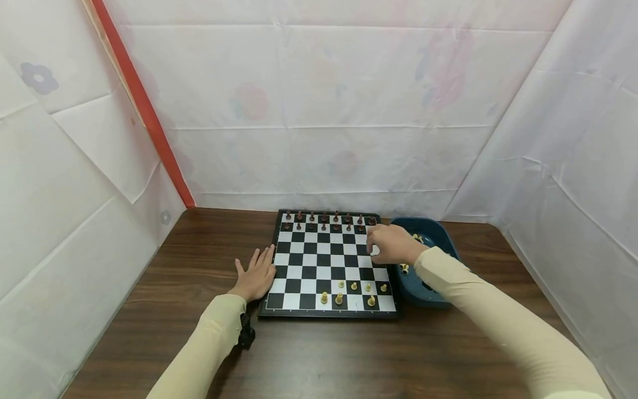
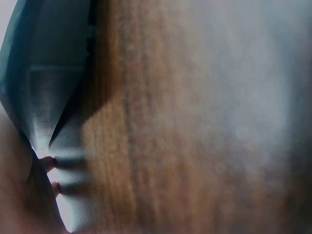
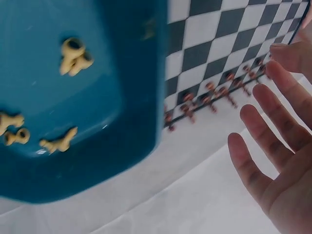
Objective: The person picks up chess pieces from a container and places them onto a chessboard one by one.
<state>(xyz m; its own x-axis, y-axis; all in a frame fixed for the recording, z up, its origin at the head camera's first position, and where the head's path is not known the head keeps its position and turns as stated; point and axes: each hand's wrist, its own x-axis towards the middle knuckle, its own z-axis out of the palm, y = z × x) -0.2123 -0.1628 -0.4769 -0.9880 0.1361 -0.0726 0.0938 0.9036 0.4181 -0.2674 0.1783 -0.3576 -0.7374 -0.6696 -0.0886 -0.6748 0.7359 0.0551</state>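
A black-and-white chessboard (image 1: 316, 255) lies on the table, with reddish-brown chess pieces (image 1: 324, 217) in two rows along its far side. Several cream chess pieces (image 1: 339, 299) stand near its front edge, toward the right. My left hand (image 1: 254, 275) rests flat with fingers spread, touching the board's left edge. Over the board's right edge hangs my right hand (image 1: 394, 244), fingers pointing down. In the right wrist view that hand's fingers (image 3: 263, 136) are loosely extended, and no piece shows between them. The thumb and index fingertips are close together.
A blue plastic tray (image 1: 451, 238) stands against the board's right side, holding several loose cream pieces (image 3: 73, 56). The brown wooden table (image 1: 319, 360) extends around the board. White sheets (image 1: 319, 111) hang behind and at both sides.
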